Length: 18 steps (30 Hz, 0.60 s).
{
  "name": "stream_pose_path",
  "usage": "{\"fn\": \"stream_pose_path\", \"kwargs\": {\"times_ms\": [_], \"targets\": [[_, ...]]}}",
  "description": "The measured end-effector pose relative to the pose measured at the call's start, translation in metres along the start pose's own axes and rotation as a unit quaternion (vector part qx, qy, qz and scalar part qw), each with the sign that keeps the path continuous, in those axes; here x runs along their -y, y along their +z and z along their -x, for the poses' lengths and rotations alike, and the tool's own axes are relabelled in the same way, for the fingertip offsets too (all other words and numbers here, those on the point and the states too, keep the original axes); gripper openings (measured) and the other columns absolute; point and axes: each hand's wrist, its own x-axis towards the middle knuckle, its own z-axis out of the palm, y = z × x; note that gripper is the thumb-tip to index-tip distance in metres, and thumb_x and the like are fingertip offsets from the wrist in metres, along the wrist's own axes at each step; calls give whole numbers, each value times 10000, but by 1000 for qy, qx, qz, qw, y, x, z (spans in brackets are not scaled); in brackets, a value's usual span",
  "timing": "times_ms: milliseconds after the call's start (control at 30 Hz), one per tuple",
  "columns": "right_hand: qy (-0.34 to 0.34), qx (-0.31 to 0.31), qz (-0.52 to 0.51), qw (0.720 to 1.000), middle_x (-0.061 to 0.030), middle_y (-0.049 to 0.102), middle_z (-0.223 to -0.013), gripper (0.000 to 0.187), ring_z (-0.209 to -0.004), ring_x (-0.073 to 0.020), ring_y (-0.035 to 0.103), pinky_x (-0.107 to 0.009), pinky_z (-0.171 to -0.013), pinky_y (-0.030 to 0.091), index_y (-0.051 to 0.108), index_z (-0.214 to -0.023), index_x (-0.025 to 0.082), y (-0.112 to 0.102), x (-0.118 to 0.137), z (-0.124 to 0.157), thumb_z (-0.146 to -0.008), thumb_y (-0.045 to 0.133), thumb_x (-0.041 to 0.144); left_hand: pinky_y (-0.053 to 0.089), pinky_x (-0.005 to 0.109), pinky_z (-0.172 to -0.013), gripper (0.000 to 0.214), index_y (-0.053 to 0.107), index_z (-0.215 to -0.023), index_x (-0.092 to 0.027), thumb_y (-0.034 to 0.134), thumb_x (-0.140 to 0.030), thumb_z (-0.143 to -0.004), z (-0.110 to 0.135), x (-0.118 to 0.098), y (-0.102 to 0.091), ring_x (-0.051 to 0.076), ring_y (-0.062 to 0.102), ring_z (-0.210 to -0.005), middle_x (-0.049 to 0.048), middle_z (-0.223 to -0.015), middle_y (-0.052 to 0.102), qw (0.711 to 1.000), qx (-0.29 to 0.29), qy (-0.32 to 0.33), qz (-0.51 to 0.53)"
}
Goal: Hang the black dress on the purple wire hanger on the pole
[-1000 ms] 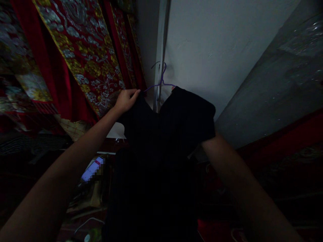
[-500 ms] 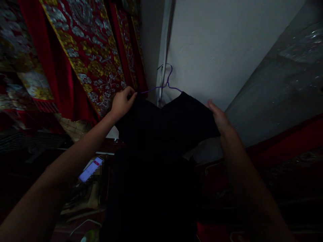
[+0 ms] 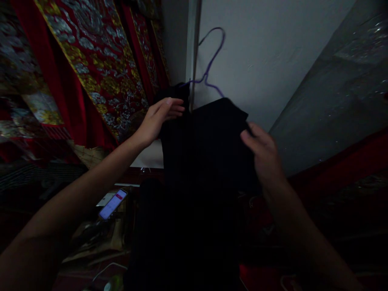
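Observation:
A black short-sleeved garment (image 3: 216,137) hangs on a thin purple hanger (image 3: 207,76), whose hook stands free in front of the pale wall. My left hand (image 3: 160,117) lies against the garment's left shoulder with its fingers stretched out and slightly apart. At the opposite side, my right hand (image 3: 263,143) pinches the sleeve edge between thumb and fingers. The lower part of the garment merges into darkness, so its hem cannot be made out.
Red cloth embroidered in gold and silver (image 3: 91,60) hangs at the left. A lit phone (image 3: 113,204) lies below my left forearm. Clear plastic sheeting (image 3: 327,93) covers something at the right. A white cable (image 3: 109,265) runs near the bottom.
The hanger and garment have risen and come closer, with the hook moving up and right. My left hand has gone from pinching the shoulder to spread fingers. My right hand has closed on the sleeve.

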Motion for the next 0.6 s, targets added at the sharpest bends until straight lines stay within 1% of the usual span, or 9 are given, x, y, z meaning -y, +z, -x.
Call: {"fn": "stream_pose_path", "kwargs": {"times_ms": [67, 167, 233, 267, 300, 400, 467, 533, 600], "targets": [[-17, 184, 48, 982, -52, 705, -1225, 473, -1144, -255, 661, -393, -967, 539, 623, -1320, 261, 23, 7, 25, -931, 619, 530, 558, 436, -908, 592, 627, -1191, -143, 271, -589, -1032, 14, -14, 4, 253, 696, -1017, 154, -1129, 708, 991, 37, -93, 85], [-13, 485, 119, 866, -89, 667, -1332, 499, -1213, -245, 630, -361, -1044, 482, 619, -1359, 213, 48, 2, 43, -955, 598, 504, 568, 353, -673, 495, 658, -1108, -125, 448, -556, -988, 44, -26, 3, 192, 672, -739, 178, -1071, 715, 948, 111, -241, 175], [11, 559, 129, 819, -99, 700, -1269, 454, -1140, -225, 665, -340, -1004, 493, 655, -1314, 188, 50, -13, 40, -971, 578, 476, 464, 249, -500, 398, 669, -1116, -132, 599, -475, -926, 65, -26, -5, 100, 543, -554, 148, -1022, 719, 915, 155, -321, 191], [19, 549, 129, 826, -90, 726, -1200, 411, -1080, -214, 683, -334, -965, 507, 684, -1259, 185, 48, -23, 34, -973, 577, 459, 385, 210, -440, 378, 674, -1131, -142, 649, -436, -895, 74, -24, -12, 65, 465, -496, 119, -970, 718, 905, 168, -347, 178], [20, 510, 127, 850, -77, 743, -1125, 361, -1022, -204, 691, -331, -924, 518, 710, -1195, 190, 45, -34, 28, -972, 577, 441, 309, 187, -405, 373, 682, -1138, -152, 681, -412, -870, 81, -23, -19, 46, 401, -463, 87, -903, 709, 903, 174, -362, 151], [-30, 273, 145, 950, -72, 715, -1118, 296, -1012, -216, 657, -373, -910, 516, 705, -1155, 234, 30, -68, 5, -949, 600, 420, 197, 174, -373, 327, 732, -1040, -170, 724, -411, -820, 88, -20, -44, 43, 342, -424, 20, -691, 636, 922, 163, -349, 30], [-72, 137, 170, 973, -98, 644, -1266, 402, -1084, -242, 612, -408, -929, 509, 641, -1276, 267, 24, -86, -9, -915, 640, 443, 200, 176, -368, 286, 750, -941, -177, 729, -429, -808, 81, -20, -59, 56, 366, -417, 8, -617, 597, 941, 126, -312, -36], [-83, 103, 171, 976, -115, 577, -1359, 524, -1089, -241, 596, -418, -920, 515, 531, -1405, 286, 23, -97, -20, -923, 613, 477, 213, 180, -366, 279, 753, -912, -181, 716, -442, -819, 69, -20, -70, 69, 395, -417, 15, -606, 598, 957, 90, -269, -64], [-59, 111, 144, 982, -111, 603, -1297, 579, -958, -202, 617, -394, -857, 533, 400, -1490, 291, 26, -102, -31, -968, 519, 511, 214, 184, -364, 296, 752, -925, -177, 694, -455, -840, 54, -17, -79, 72, 404, -416, 28, -626, 620, 967, 80, -230, -70]]}}
